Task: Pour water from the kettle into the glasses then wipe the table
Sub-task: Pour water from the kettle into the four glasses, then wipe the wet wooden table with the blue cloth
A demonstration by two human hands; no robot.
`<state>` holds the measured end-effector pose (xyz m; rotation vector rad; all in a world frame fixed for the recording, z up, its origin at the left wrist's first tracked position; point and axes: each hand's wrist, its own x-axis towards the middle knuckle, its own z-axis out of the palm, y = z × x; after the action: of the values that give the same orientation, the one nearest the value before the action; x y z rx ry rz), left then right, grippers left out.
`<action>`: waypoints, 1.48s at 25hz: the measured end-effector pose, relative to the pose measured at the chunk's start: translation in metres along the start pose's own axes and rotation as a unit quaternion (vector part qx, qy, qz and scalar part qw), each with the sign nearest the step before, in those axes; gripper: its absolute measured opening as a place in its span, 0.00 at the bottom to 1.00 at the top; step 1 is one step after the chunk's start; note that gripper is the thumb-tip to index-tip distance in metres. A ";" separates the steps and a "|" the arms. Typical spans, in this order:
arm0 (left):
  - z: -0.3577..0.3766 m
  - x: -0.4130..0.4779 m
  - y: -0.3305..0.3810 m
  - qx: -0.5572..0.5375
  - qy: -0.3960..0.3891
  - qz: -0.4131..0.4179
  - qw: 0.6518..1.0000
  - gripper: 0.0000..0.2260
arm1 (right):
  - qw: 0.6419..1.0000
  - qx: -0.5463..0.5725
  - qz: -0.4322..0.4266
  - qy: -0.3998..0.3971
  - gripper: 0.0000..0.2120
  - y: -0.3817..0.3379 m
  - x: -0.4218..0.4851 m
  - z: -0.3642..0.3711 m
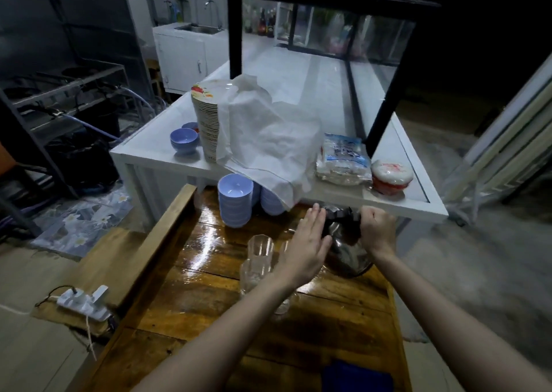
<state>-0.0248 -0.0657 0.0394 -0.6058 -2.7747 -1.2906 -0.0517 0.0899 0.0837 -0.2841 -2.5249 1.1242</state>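
Observation:
A shiny metal kettle (348,254) with a dark handle stands on the glossy wooden table (209,296), at its far right. My right hand (378,231) is closed around the kettle's handle. My left hand (307,248) lies flat, fingers together, against the kettle's left side. Clear glasses (260,249) stand close together just left of the kettle, partly hidden behind my left wrist. A blue cloth (355,376) lies at the near edge of the table.
Stacks of lilac bowls (234,200) stand at the table's far end. Behind, a white counter (155,152) carries a plate stack (209,122), a white cloth (268,140), a plastic packet (343,158) and a red-and-white tub (391,176). A power strip (82,302) lies left.

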 end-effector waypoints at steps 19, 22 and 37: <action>0.134 0.012 0.013 0.199 -0.279 0.045 0.938 0.31 | 0.884 0.267 0.359 0.134 0.11 0.179 -0.089 0.011; 0.145 0.016 0.015 0.244 -0.285 0.057 0.925 0.30 | 0.896 0.271 0.338 0.103 0.13 0.192 -0.093 0.016; 0.151 -0.187 -0.023 0.129 -0.245 0.050 0.960 0.24 | 0.949 -0.199 0.087 -0.230 0.30 0.232 -0.257 0.013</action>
<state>0.1610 -0.0300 -0.1103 -1.1606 -3.1602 -0.8242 0.1861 0.1518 -0.1597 -0.3914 -3.1989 0.7935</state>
